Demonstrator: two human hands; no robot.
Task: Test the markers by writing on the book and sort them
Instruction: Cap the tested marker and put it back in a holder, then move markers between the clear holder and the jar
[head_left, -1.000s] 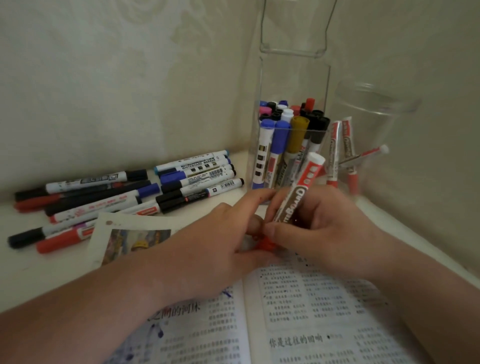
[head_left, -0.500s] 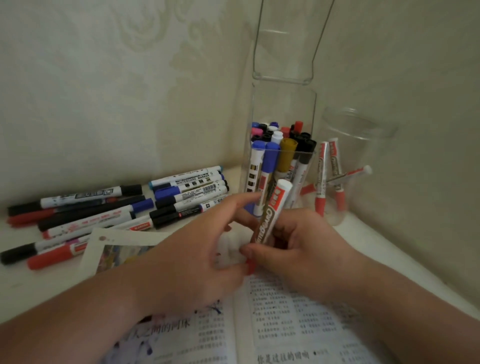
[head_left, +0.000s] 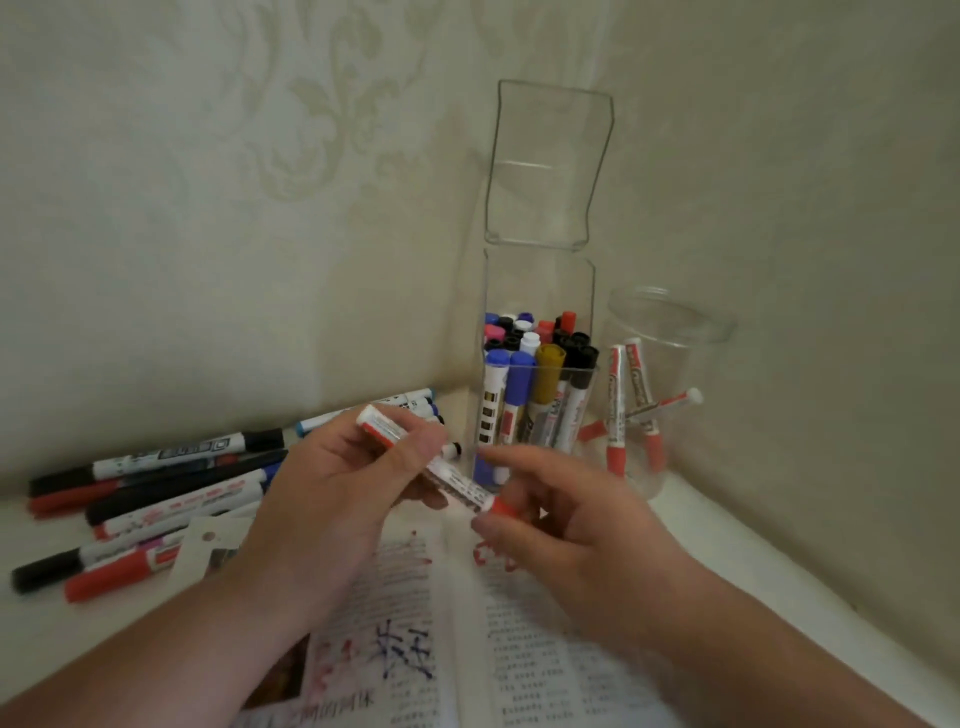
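Change: the red marker (head_left: 460, 483), upright with its tip down on the book (head_left: 519, 649) a second ago, is now lifted and lies slantwise between both hands above the open pages
Left hand (head_left: 343, 483): off the page it was pressing flat, fingers now curled round the white barrel near its upper end
Right hand (head_left: 561, 514): thumb and fingertips pinch the red cap (head_left: 501, 506) at the marker's lower end; whether the cap is pushed fully home cannot be told
Evidence on the page: red scribbles (head_left: 485, 556) show near the spine just below the hands, with blue strokes (head_left: 400, 649) lower on the left page
What it means: writing looks finished for this marker and it appears to have passed; capping, then sorting, is the likely step in hand
Tall clear box (head_left: 535, 312): stands against the wall with its hinged lid (head_left: 545, 161) swung up, packed with upright markers capped blue, black, gold, pink, white and red
Round clear jar (head_left: 670, 322): just right of the box, lidless, holding a few red markers (head_left: 615, 410) cap-down, one leaning across the others; a plausible home for the marker in hand
Loose markers (head_left: 156, 488): a spread of black, red and blue ones lies on the table (head_left: 727, 545) to the left, beside the book; whether these are tested cannot be told
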